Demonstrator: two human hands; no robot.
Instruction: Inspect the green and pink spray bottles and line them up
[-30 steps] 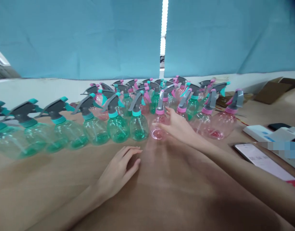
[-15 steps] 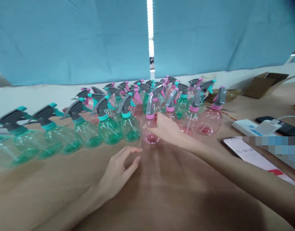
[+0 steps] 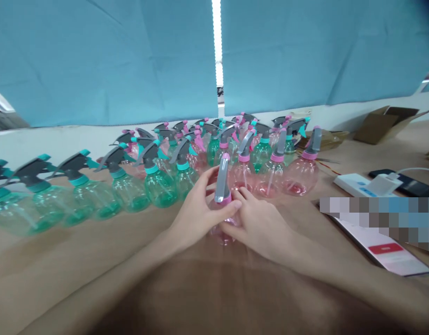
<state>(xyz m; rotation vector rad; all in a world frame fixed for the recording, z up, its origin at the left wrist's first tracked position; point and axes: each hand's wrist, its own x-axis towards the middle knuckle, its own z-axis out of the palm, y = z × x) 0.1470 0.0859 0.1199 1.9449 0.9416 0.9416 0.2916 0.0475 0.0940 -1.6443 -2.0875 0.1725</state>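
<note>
A clear pink spray bottle with a grey trigger head and pink collar stands upright between my hands, apart from the rows behind it. My left hand curves round its neck from the left, thumb across the front below the head. My right hand wraps its body from the right, with part of the bottle hidden behind the fingers. Just behind the right hand stand other pink spray bottles. Nearest the left hand is a row of green spray bottles with turquoise collars.
More pink and green spray bottles crowd the back of the wooden table. On the right lie a phone, a white power strip with a plug and a dark device. An open cardboard box sits at the back right.
The pink spray bottle has come nearer to me, out of its row, with my right hand on it. My left hand has risen from the table and closed round its neck.
</note>
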